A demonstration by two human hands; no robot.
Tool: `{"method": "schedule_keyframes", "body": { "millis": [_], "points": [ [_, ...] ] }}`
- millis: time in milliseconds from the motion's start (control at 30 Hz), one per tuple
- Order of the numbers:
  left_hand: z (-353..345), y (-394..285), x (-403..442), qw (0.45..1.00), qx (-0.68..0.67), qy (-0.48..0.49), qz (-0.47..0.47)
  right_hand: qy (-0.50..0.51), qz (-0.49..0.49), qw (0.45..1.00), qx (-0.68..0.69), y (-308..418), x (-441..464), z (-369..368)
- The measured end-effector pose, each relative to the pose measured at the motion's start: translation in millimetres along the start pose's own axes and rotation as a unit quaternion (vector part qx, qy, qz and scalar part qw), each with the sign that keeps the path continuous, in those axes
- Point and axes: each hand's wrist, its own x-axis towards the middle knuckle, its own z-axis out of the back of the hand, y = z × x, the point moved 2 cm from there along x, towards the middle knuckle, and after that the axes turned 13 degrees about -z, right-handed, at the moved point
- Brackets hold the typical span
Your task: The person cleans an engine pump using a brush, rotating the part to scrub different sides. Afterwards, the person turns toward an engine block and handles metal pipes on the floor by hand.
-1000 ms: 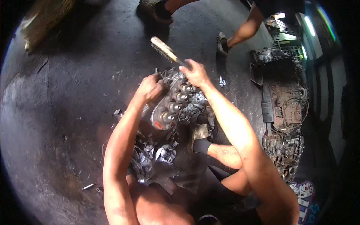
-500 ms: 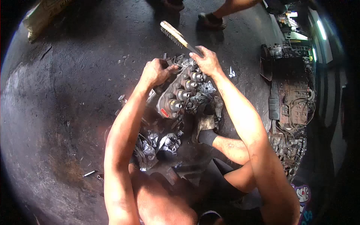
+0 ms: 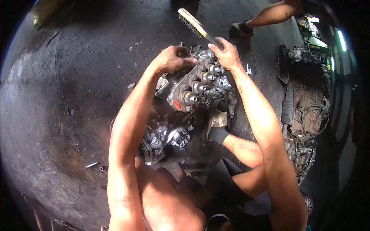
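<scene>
A greasy fuel injection pump point(image 3: 181, 86), with a row of metal outlet fittings and a small red label, stands on the dark floor in front of me. My right hand point(image 3: 226, 54) is closed round the dark handle of a wire brush point(image 3: 191, 22). The brush points up and left above the pump's far end, bristles downward. Against the pump's far left side, my left hand point(image 3: 172, 59) has curled fingers, with the thumb reaching over the pump. Part of its grip is hidden. Crumpled dirty rags point(image 3: 167, 134) lie below the pump, and another rag point(image 3: 219, 90) is to its right.
My bent leg and shoe point(image 3: 217, 119) are right of the pump. Another person's leg point(image 3: 266, 21) is at the upper right. Greasy engine parts point(image 3: 306, 104) line the right side. A small metal pin point(image 3: 91, 164) lies on the floor at lower left.
The pump, both hands and the brush appear shifted up and right as the view moves. My left thumb stretches farther over the pump. The other person's leg is farther right.
</scene>
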Motion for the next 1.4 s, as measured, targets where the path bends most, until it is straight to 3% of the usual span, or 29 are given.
{"method": "schedule_keyframes", "body": {
  "millis": [133,267,300,400,500,600,667,700,733,800,867,900,933,967,1000,1033,1100,1167,1300,1400],
  "points": [
    [1,-7,-3,0.999,0.023,-0.043,-0.011,0.013,-0.013,1.0,0.005,4,-2,2],
    [-5,17,7,0.999,-0.026,-0.022,-0.038,-0.014,0.035,0.999,-0.018,-7,5,-2],
    [-2,-4,-1,0.997,0.048,-0.065,0.021,-0.003,0.017,1.0,-0.023,0,1,1],
    [7,-15,-2,0.996,0.066,-0.008,0.062,-0.013,0.042,0.999,-0.032,-10,9,-1],
    [4,8,2,0.992,-0.071,0.0,-0.103,-0.007,0.04,0.999,-0.02,-17,14,-5],
    [2,-7,1,0.994,0.083,-0.075,-0.017,0.003,0.023,1.0,-0.02,-9,6,-1],
    [9,-22,-2,0.991,0.125,0.016,0.045,-0.027,0.025,0.994,-0.105,-26,19,-1],
    [7,-15,-5,0.999,0.038,-0.013,0.004,-0.013,0.018,0.997,-0.074,-36,26,-2],
    [5,-6,1,0.998,0.031,-0.006,-0.053,0.029,0.018,0.999,-0.019,-20,15,5],
    [11,-4,6,0.991,0.029,0.036,-0.129,0.022,0.043,0.999,0.002,-21,19,3],
    [0,9,10,0.996,0.07,-0.003,-0.049,0.072,0.055,0.996,-0.017,-40,37,4],
    [4,-4,1,0.995,0.081,0.025,0.044,0.071,0.063,0.995,-0.033,-43,44,6],
    [-3,-3,-2,0.991,0.117,-0.061,0.028,0.061,0.068,0.995,-0.051,-51,51,9],
    [-4,-1,-3,0.992,0.108,-0.065,-0.009,0.068,0.116,0.989,-0.057,-65,65,10],
    [-8,5,16,0.985,0.163,0.001,-0.049,0.073,0.16,0.983,-0.061,-75,72,10],
    [-5,5,14,0.997,0.05,-0.026,-0.061,0.066,0.14,0.985,-0.071,-70,70,10],
    [0,7,11,0.996,-0.029,-0.071,-0.048,0.048,0.124,0.989,-0.071,-70,70,6],
    [1,-2,2,0.992,0.048,-0.114,0.009,0.068,0.115,0.989,-0.062,-74,71,6],
    [-15,1,2,0.987,0.14,-0.081,0.017,0.048,0.214,0.96,-0.174,-113,105,12],
    [-21,17,39,0.997,0.042,0.017,-0.065,0.043,0.279,0.932,-0.226,-129,117,16]
  ]
}}
